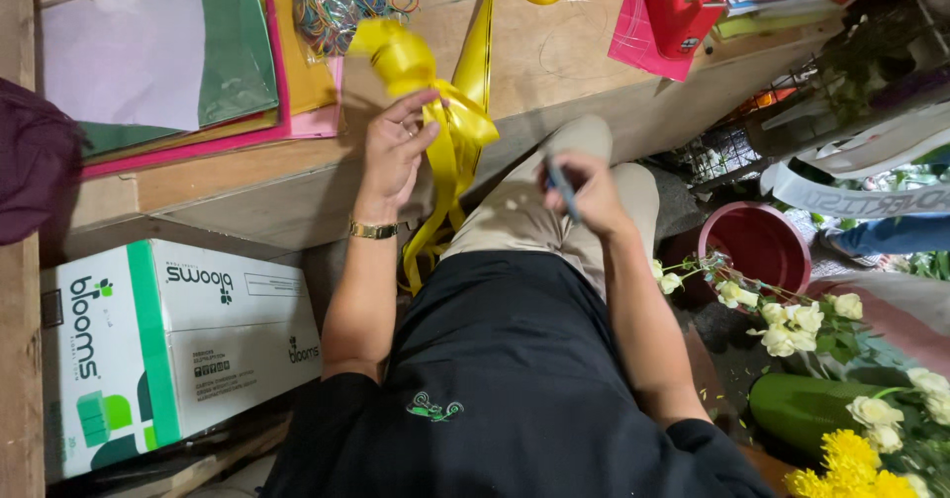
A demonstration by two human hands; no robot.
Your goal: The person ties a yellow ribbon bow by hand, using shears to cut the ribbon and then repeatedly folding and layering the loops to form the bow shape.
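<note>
**Hands working a yellow ribbon**

The left hand (394, 150) is pinching the yellow ribbon (450, 122), looped just above the worktop (554, 63) edge. The right hand (584, 193), right of the ribbon, is gripping a slim dark tool (561, 188). A bag of rubber bands (336, 1) is lying beyond the ribbon.

Left of my grip: stack of coloured paper sheets (188, 63) on the wooden workbench (554, 73), clear bag of rubber bands (336, 3) lying on it. Below that stack, white-and-green cardboard box (168, 350) under the bench edge. Up and right of my grip: red tape dispenser (678, 8) on a pink sheet. Low right, on the floor: maroon plastic bucket (762, 246), white flowers (792, 325) just beside it, yellow chrysanthemums (851, 463) at the bottom corner, near a green vase (802, 409).
</note>
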